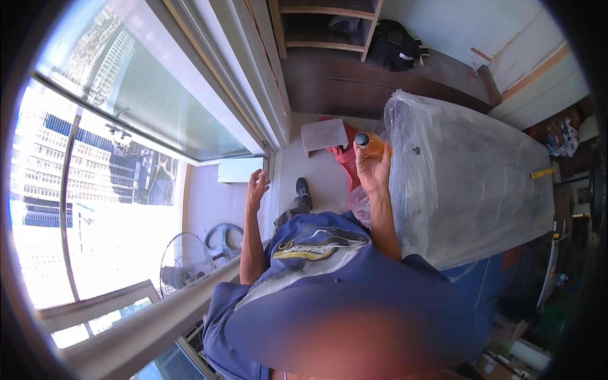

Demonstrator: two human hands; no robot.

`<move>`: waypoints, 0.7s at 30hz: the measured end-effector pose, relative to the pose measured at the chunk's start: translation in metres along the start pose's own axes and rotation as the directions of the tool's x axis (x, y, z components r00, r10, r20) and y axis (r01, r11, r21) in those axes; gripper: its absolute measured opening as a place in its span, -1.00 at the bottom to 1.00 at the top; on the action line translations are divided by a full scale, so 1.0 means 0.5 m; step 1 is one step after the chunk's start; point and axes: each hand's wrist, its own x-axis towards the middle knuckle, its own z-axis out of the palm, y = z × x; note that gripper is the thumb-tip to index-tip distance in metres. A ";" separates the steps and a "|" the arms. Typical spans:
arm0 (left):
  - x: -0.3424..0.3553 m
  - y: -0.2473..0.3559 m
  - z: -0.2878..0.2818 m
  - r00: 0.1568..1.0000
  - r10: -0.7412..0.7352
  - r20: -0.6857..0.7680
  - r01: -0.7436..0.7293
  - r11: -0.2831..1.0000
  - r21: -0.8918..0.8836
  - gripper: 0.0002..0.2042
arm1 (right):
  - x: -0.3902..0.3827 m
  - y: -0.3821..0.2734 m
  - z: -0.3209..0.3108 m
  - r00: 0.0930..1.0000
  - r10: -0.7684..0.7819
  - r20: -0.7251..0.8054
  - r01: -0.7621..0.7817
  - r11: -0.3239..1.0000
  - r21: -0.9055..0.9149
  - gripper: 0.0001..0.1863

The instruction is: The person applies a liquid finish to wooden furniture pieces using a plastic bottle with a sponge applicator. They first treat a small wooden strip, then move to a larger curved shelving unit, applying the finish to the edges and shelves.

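Observation:
My right hand [373, 171] is wrapped round a bottle [372, 147] of orange liquid with a dark cap. The bottle is raised in front of me, its cap end tilted up and to the left. Behind it, to the right, lies a large block wrapped in clear plastic [468, 183]. Held out on the left, near the window frame, my left hand [256, 187] has its fingers apart and slightly curled, with nothing in it. Just beyond that hand is a pale, flat-topped box [239, 170].
A small grey stool [323, 135] stands ahead, with red cloth [345, 166] beside it. At the far side are dark shelves [326, 28] and a black backpack [396, 47]. A fan [183, 266] sits low on the left, past the window sill.

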 end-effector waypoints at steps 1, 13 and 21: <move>0.047 0.016 -0.006 0.999 -0.042 0.002 0.042 0.998 0.046 -0.25 | 0.055 0.000 0.017 1.000 -0.013 0.009 0.013 1.000 0.000 -0.42; 0.417 0.265 0.157 0.784 0.365 0.502 -0.540 0.800 0.262 -0.46 | 0.362 -0.010 0.186 0.969 -0.243 0.043 0.246 0.967 -0.064 -0.38; 0.438 0.293 0.243 0.759 0.361 0.541 -0.512 0.845 0.155 -0.51 | 0.417 -0.002 0.194 0.957 -0.287 -0.035 0.282 0.953 -0.111 -0.39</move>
